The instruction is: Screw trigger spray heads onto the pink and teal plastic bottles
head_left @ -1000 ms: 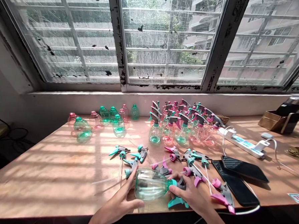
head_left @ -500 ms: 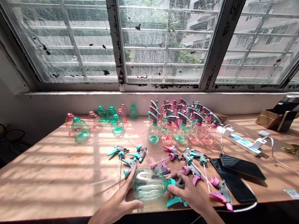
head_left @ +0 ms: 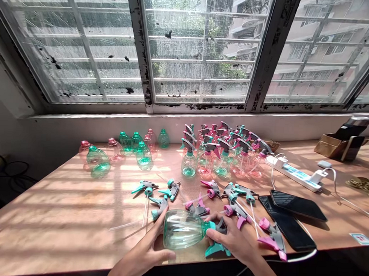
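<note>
A clear green spray bottle (head_left: 182,232) lies on its side at the near edge of the wooden table (head_left: 59,214). My left hand (head_left: 146,251) is wrapped round its base. My right hand (head_left: 231,239) grips the teal and grey trigger head (head_left: 218,238) at the bottle's neck. Loose trigger heads (head_left: 169,190), teal and pink, lie scattered just beyond the bottle, and more pink heads (head_left: 270,237) lie to its right.
Several assembled spray bottles (head_left: 220,156) stand at the back middle. Headless green and pink bottles (head_left: 122,149) stand at the back left. Two dark phones (head_left: 292,213), a white power strip (head_left: 296,174) with cable and a brown box (head_left: 338,146) are on the right.
The bottle has turned a little between my hands and shifted slightly left. Both hands keep their hold.
</note>
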